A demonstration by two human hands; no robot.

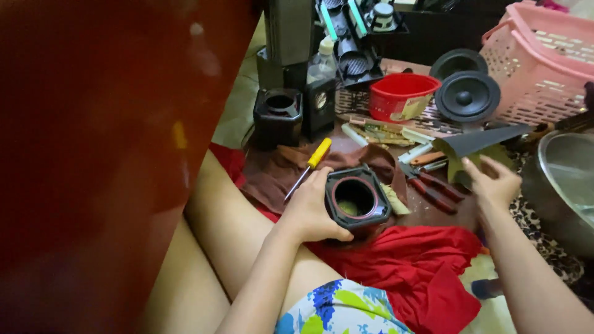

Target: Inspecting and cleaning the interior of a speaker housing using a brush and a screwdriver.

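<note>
My left hand [312, 210] grips the side of a small black speaker box [357, 199] with a round open hole, resting on brown and red cloth. A yellow-handled screwdriver [309, 166] lies just above that hand. My right hand [492, 180] reaches to the right and pinches an olive-green sheet [456, 166] that lies under a dark grey triangular piece [479, 141]. Red-handled pliers [433, 188] lie between the two hands.
A red bowl [401, 94], two black speaker cones [467, 96], a pink basket [541, 62], a metal bowl [566, 185] and another black speaker box [278, 114] surround the work spot. A blurred red-brown surface [93, 154] fills the left. My bare legs lie below.
</note>
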